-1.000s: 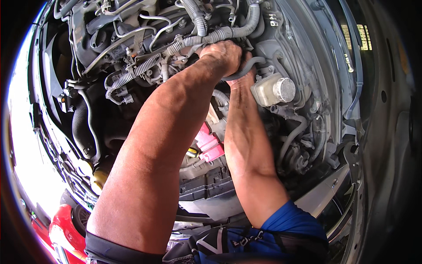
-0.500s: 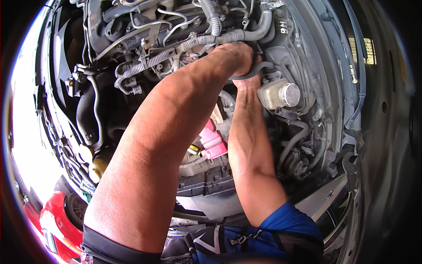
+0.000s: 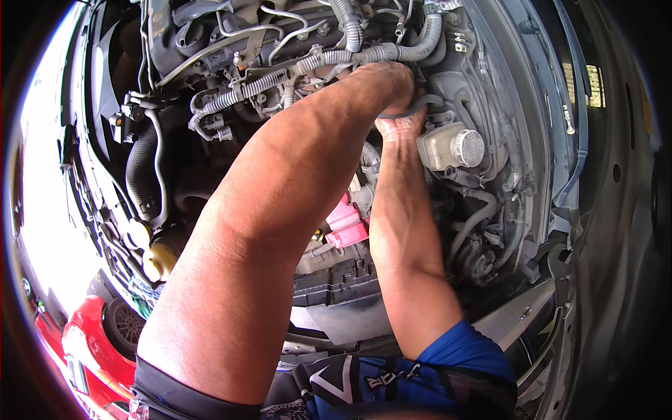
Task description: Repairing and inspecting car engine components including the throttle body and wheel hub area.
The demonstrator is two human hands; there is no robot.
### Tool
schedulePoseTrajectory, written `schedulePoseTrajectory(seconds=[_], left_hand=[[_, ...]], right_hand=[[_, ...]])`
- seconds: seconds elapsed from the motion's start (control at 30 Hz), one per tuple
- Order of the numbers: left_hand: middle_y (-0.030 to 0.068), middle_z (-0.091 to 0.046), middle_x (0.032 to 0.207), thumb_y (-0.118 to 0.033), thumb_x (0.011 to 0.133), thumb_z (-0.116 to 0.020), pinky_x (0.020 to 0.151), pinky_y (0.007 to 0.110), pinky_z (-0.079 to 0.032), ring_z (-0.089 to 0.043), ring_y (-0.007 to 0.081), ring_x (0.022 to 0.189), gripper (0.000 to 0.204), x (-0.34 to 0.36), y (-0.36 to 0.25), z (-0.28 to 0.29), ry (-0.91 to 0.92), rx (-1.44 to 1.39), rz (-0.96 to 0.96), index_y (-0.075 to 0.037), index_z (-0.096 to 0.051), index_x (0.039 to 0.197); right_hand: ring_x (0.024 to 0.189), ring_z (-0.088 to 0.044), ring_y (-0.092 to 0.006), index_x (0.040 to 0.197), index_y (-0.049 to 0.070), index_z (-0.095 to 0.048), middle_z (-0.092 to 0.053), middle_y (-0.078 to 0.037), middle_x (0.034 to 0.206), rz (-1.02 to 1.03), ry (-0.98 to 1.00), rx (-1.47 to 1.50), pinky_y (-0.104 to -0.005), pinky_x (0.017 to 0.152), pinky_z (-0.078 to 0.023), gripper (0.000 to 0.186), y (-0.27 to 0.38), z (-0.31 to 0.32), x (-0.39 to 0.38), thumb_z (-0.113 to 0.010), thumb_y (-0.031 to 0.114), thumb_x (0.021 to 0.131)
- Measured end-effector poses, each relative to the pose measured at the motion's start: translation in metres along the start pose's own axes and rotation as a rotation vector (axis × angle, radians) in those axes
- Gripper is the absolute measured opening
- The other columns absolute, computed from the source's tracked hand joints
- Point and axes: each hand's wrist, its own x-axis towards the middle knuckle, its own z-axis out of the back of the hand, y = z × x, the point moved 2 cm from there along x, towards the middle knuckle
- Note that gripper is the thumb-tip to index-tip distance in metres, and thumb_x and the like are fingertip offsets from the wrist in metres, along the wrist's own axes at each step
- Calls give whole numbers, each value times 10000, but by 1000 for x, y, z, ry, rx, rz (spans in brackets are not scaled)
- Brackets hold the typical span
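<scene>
Both my arms reach deep into a car's engine bay, the two hands close together at its far right. My left hand (image 3: 393, 82) bends down just under a grey corrugated conduit (image 3: 381, 53), its fingers hidden behind the hand itself. Below and beside it is my right hand (image 3: 402, 124), palm side partly showing. A dark rubber hose (image 3: 425, 103) crosses over this hand, and its fingers vanish behind the hose and the left hand. What either hand holds cannot be seen. Right of my right wrist sits a cloudy plastic fluid reservoir (image 3: 441, 148) with a round pale cap (image 3: 469, 148).
A pink plastic part (image 3: 347, 225) lies low between my forearms. Metal pipes (image 3: 287, 35) run over the engine at the top. At left are a thick black hose (image 3: 140, 168) and a yellowish cap (image 3: 159, 262). A red car (image 3: 94, 336) stands beyond the lower left.
The whole view has shifted slightly, so the engine bay and my arms appear a little further right. Both hands remain at the same spot under the conduit, beside the hose.
</scene>
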Motion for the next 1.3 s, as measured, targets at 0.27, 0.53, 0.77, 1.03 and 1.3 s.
schedulePoseTrajectory(seconds=[0.27, 0.53, 0.77, 1.03, 1.3], left_hand=[[157, -671, 1138, -239, 845, -594, 907, 414, -520, -626, 334, 1091, 312, -1, -1, 2, 10, -25, -4, -69, -708, 1080], [149, -664, 1163, -305, 868, -596, 917, 426, -521, -629, 331, 1098, 357, 3, 1, -4, 37, 4, 7, -76, -689, 1127], [191, -652, 1175, -285, 870, -565, 915, 426, -527, -631, 334, 1105, 364, 6, 5, -13, -81, -34, 43, -43, -689, 1112], [187, -628, 1230, -313, 890, -526, 945, 446, -510, -604, 336, 1155, 410, 9, 4, -16, -107, 47, 75, -39, -667, 1161], [159, -650, 1199, -387, 898, -543, 933, 450, -510, -612, 342, 1134, 426, 0, 7, -10, -31, -35, 53, -64, -684, 1136]], right_hand=[[1087, -602, -304, 1167, 89, -595, -621, -130, 1182, -3, 17, -26, -510, 935, -483, 431, 1, 1, -4, -414, 413, 948], [1225, -509, -288, 1270, 136, -530, -561, -96, 1297, 98, 24, -147, -508, 1030, -391, 462, -2, -3, -8, -365, 449, 972], [1263, -471, -289, 1323, 128, -490, -518, -124, 1348, -51, 65, -56, -494, 1058, -365, 511, -2, 2, -5, -318, 475, 990], [1328, -401, -254, 1395, 151, -399, -449, -93, 1424, -387, 321, 237, -464, 1108, -299, 572, -5, 5, -1, -286, 533, 983], [1291, -455, -294, 1367, 124, -458, -512, -126, 1362, -122, 75, -63, -486, 1060, -372, 568, -4, -2, -5, -304, 515, 986]])
